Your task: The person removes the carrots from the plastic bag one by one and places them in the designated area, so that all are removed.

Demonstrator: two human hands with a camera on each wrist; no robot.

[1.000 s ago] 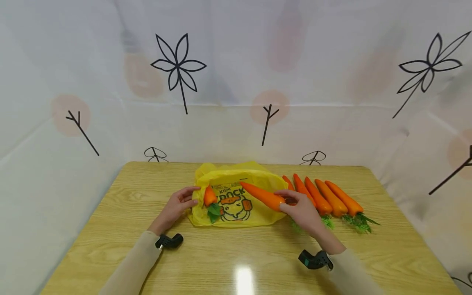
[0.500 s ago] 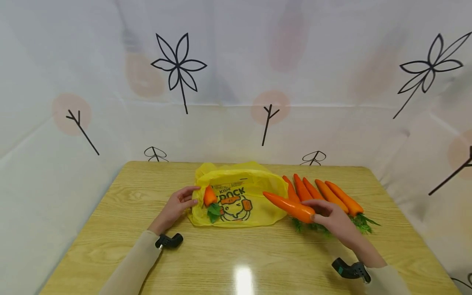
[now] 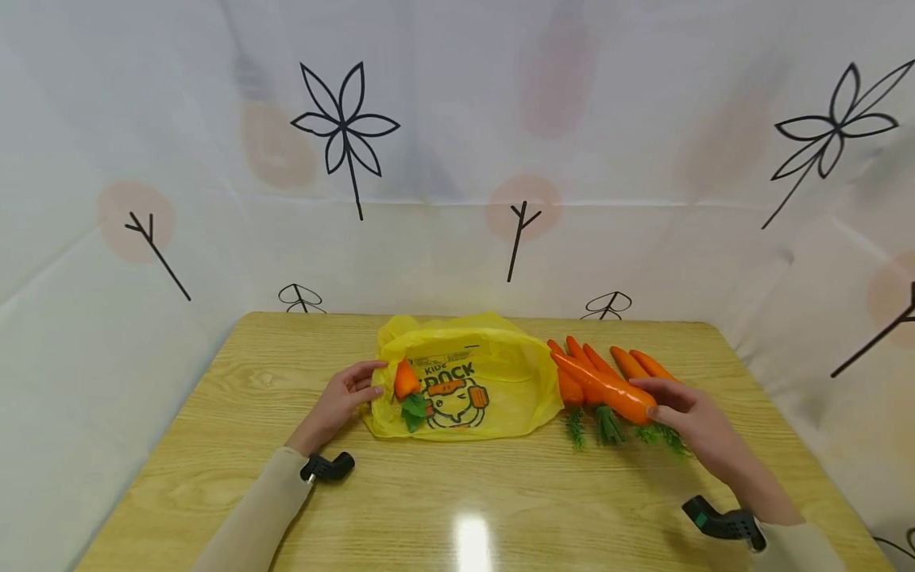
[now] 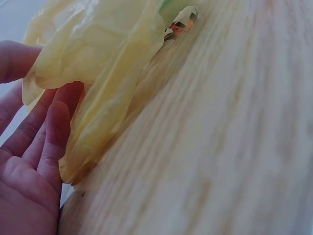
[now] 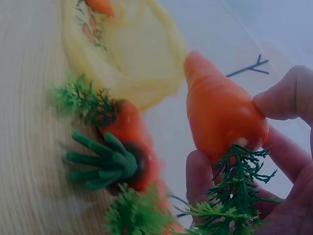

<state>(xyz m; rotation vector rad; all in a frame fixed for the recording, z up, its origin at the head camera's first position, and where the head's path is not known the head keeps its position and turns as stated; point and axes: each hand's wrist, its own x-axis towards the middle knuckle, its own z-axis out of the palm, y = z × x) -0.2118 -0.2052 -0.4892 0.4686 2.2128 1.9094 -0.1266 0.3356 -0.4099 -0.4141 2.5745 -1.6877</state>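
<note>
My left hand [image 3: 343, 401] holds the left edge of a yellow plastic bag [image 3: 511, 409], with the film [image 4: 105, 81] between thumb and fingers in the left wrist view. The bag lies on its side, its mouth facing me, with cartoon print showing. Inside at the left is a short orange piece [image 3: 407, 380], carrot-like, with broad green leaves. My right hand [image 3: 704, 433] grips a toy carrot [image 3: 608, 391] near its leafy end, thumb on one side and fingers on the other. The carrot [image 5: 220, 110] slants over other carrots, tip toward the bag.
Several more carrots [image 3: 572, 389] with green tops [image 3: 609, 427] lie side by side right of the bag, partly behind the held one. All rest on a wooden table [image 3: 400, 508]. A white patterned cloth [image 3: 443, 254] hangs behind its far edge.
My right hand has carried the carrot rightward, away from the bag's mouth and over the row of carrots. My left hand has stayed at the bag's left edge.
</note>
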